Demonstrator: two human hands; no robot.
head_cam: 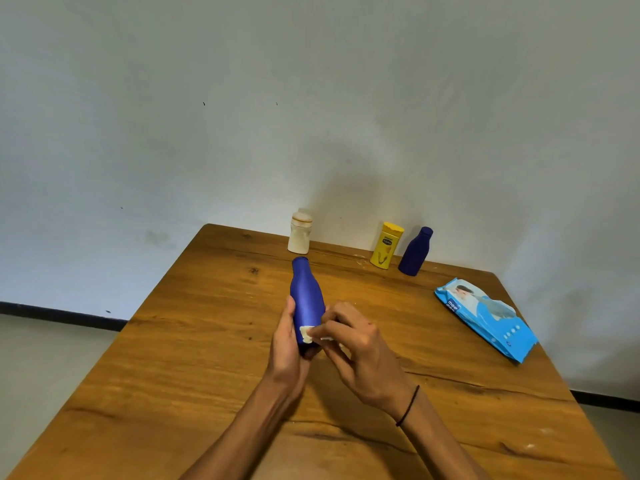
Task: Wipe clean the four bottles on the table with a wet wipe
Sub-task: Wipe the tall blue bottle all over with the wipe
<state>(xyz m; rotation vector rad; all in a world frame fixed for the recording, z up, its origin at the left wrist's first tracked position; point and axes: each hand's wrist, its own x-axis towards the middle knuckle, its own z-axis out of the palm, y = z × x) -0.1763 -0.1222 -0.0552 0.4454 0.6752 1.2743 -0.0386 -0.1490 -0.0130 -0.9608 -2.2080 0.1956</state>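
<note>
Gripping the lower body of a blue bottle with the left hand, thumb up along the bottle's left side, fingers curled round behind and under its base. Holding it above the middle of the desk, neck tilted away toward the far edge, capped top uppermost. Pinching a small white wet wipe in the right hand, fingertips bent and pressed against the bottle's lower right side, knuckles raised, wrist angled in from the right with a thin dark band round it. Both forearms reaching in from the near edge and converging at the bottle.

Standing upright along the far edge: a white bottle near the middle of that edge, then a yellow bottle and a second dark blue bottle just beside each other toward the far right corner. Lying flat near the right edge, a blue wet-wipe packet, well apart from the hands.
</note>
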